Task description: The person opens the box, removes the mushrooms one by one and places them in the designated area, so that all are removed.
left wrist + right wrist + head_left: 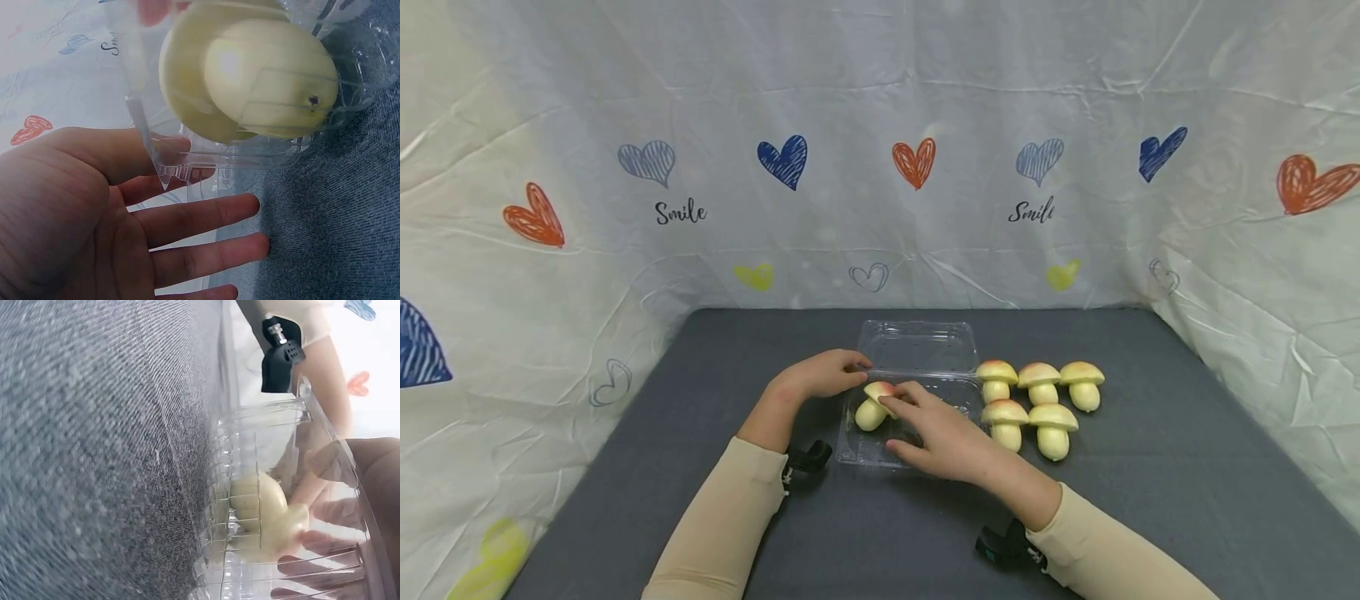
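A clear plastic clamshell box (855,451) lies on the dark cloth, its lid (917,348) folded back to the far side. One yellow toy mushroom (871,413) with a reddish cap top lies in the left part of the base. Fingertips of my right hand (947,433) touch its cap, while the thumb stays apart from it. At the box's left rim is my left hand (826,373), palm toward the box. In the left wrist view, the left hand (81,200) has its fingers extended and its thumb at the box corner. The right wrist view shows the toy mushroom (262,500) through the clear wall.
Right of the box stand several more toy mushrooms (1052,433) in two rows, the nearest ones close against its right side. A dark cloth (1180,467) covers the table. White fabric (850,83) with printed hearts hangs behind and at both sides.
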`<act>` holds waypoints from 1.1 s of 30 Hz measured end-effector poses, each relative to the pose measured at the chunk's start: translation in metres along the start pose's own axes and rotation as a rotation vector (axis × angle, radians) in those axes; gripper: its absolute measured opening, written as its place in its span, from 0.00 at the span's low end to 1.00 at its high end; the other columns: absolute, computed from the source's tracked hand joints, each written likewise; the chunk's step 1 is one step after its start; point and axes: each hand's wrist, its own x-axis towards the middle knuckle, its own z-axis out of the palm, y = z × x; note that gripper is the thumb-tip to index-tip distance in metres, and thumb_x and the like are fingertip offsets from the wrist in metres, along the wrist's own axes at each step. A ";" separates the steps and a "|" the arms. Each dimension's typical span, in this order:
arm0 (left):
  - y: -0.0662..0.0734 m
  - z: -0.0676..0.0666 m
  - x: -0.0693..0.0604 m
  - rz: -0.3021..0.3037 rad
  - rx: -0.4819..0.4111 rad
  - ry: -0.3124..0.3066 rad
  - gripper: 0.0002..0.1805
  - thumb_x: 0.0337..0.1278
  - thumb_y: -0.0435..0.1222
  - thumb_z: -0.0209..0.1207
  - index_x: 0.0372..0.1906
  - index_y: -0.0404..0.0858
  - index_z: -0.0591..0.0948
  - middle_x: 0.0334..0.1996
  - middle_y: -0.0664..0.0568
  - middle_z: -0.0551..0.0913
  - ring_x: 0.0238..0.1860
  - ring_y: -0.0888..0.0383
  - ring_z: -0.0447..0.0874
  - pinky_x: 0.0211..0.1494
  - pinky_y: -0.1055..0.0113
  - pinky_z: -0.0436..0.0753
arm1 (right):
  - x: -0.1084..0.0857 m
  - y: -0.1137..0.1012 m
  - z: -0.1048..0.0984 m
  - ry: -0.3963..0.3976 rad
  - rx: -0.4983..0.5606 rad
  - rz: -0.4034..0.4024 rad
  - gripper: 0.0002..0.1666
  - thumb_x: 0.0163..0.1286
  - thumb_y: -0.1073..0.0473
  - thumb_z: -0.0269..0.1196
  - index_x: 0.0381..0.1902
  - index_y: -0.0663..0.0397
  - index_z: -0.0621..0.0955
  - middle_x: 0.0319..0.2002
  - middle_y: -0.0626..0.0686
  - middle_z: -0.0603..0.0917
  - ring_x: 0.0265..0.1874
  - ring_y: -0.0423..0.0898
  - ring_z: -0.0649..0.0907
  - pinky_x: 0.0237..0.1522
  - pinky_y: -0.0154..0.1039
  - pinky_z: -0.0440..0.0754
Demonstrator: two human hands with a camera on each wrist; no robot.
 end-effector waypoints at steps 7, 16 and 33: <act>-0.002 0.001 0.001 0.004 0.006 0.003 0.23 0.81 0.44 0.52 0.71 0.42 0.75 0.65 0.44 0.77 0.63 0.45 0.78 0.60 0.47 0.81 | 0.001 0.002 0.001 -0.034 -0.018 0.004 0.38 0.76 0.48 0.64 0.77 0.57 0.68 0.78 0.59 0.61 0.71 0.57 0.70 0.65 0.55 0.77; 0.001 0.000 -0.001 0.007 0.003 0.012 0.22 0.80 0.42 0.52 0.71 0.41 0.76 0.65 0.44 0.78 0.64 0.45 0.78 0.61 0.48 0.81 | 0.000 0.002 0.001 -0.022 -0.013 0.006 0.36 0.77 0.48 0.63 0.76 0.54 0.70 0.68 0.57 0.67 0.55 0.48 0.79 0.50 0.46 0.83; 0.002 0.001 -0.001 0.010 0.012 0.009 0.22 0.81 0.42 0.52 0.71 0.41 0.76 0.64 0.46 0.79 0.64 0.46 0.78 0.60 0.48 0.81 | 0.003 -0.002 0.004 0.047 -0.016 -0.002 0.22 0.73 0.53 0.67 0.62 0.49 0.79 0.58 0.50 0.75 0.37 0.41 0.80 0.36 0.37 0.81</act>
